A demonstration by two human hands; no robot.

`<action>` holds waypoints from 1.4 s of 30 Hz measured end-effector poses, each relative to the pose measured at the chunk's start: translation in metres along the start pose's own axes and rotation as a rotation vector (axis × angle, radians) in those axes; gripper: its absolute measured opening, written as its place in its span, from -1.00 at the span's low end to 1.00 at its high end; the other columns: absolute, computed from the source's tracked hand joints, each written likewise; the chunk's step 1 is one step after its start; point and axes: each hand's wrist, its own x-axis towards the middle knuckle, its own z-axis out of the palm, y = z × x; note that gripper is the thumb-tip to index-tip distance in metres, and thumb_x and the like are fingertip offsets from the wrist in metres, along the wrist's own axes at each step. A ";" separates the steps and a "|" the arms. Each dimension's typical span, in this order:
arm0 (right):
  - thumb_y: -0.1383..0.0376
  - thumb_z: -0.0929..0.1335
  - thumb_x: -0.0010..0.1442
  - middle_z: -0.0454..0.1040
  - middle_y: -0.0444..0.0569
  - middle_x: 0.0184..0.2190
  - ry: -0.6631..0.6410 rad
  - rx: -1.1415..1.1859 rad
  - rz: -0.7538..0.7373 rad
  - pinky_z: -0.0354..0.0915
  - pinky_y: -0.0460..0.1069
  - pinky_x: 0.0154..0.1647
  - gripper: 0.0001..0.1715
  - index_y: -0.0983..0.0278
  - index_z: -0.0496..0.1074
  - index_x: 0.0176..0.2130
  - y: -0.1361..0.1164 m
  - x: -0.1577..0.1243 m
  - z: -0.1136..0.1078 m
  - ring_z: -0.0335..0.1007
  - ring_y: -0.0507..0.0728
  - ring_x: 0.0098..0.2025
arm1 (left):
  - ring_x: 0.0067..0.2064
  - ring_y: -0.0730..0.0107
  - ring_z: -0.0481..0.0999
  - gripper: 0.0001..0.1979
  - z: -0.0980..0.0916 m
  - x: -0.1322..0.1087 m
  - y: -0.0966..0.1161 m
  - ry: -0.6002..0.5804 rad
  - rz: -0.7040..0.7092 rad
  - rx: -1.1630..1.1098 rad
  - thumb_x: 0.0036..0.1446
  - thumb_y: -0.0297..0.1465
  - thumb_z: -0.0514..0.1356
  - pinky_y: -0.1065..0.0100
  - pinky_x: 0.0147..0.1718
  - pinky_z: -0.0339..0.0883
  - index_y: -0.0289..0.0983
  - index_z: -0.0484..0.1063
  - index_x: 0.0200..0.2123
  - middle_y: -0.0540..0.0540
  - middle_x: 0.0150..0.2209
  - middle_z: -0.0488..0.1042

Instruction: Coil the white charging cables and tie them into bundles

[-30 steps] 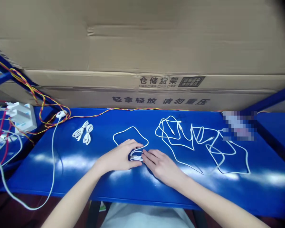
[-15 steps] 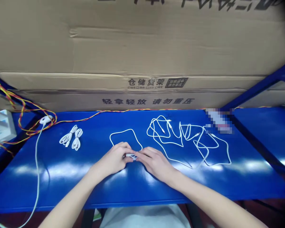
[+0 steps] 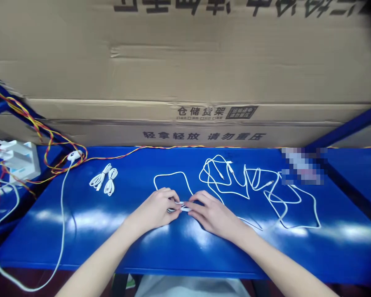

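My left hand (image 3: 156,209) and my right hand (image 3: 210,214) meet at the middle of the blue table (image 3: 179,247). Both pinch the folded end of a white cable (image 3: 173,175), whose loop lies just behind my fingers. The part held between the fingertips is small and partly hidden. A tangle of loose white cables (image 3: 253,185) spreads out to the right of my right hand. Two coiled white cables (image 3: 104,180) lie side by side to the left.
Stacked cardboard boxes (image 3: 185,82) wall off the back of the table. A twisted red-and-yellow wire (image 3: 49,136) runs along the back edge and far left. A white adapter (image 3: 18,159) sits at far left, and a long white cord (image 3: 63,198) hangs over the front edge.
The view has shifted a little. Both hands stay together on the cable's folded end, and the loop behind them has narrowed slightly.
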 end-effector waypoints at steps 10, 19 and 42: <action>0.43 0.29 0.37 0.43 0.17 0.14 0.075 -0.128 0.041 0.33 0.31 0.17 -0.76 0.24 0.52 -0.08 0.015 0.000 -0.010 0.30 0.35 0.20 | -0.19 0.31 0.57 -0.84 -0.006 0.001 0.001 -0.039 -0.065 -0.066 0.27 -0.43 0.27 0.29 -0.12 0.42 -0.17 0.69 -0.29 -0.06 -0.18 0.63; 0.16 0.34 0.44 0.48 0.20 0.10 0.143 -0.035 0.142 0.40 0.28 0.16 -0.60 0.27 0.45 0.18 0.015 0.004 -0.004 0.42 0.32 0.15 | -0.18 0.30 0.58 -0.85 -0.019 -0.001 -0.006 -0.051 -0.089 -0.050 0.26 -0.45 0.28 0.22 -0.02 0.37 -0.19 0.67 -0.32 -0.05 -0.20 0.64; 0.39 0.33 0.40 0.59 0.11 -0.02 0.146 -0.101 -0.046 0.44 0.17 -0.02 -0.72 0.25 0.56 0.04 0.002 0.004 0.024 0.44 0.24 -0.07 | -0.10 0.24 0.58 -0.79 -0.012 0.000 -0.007 0.004 -0.126 -0.067 0.29 -0.35 0.29 0.24 -0.05 0.45 -0.10 0.66 -0.04 -0.09 -0.13 0.64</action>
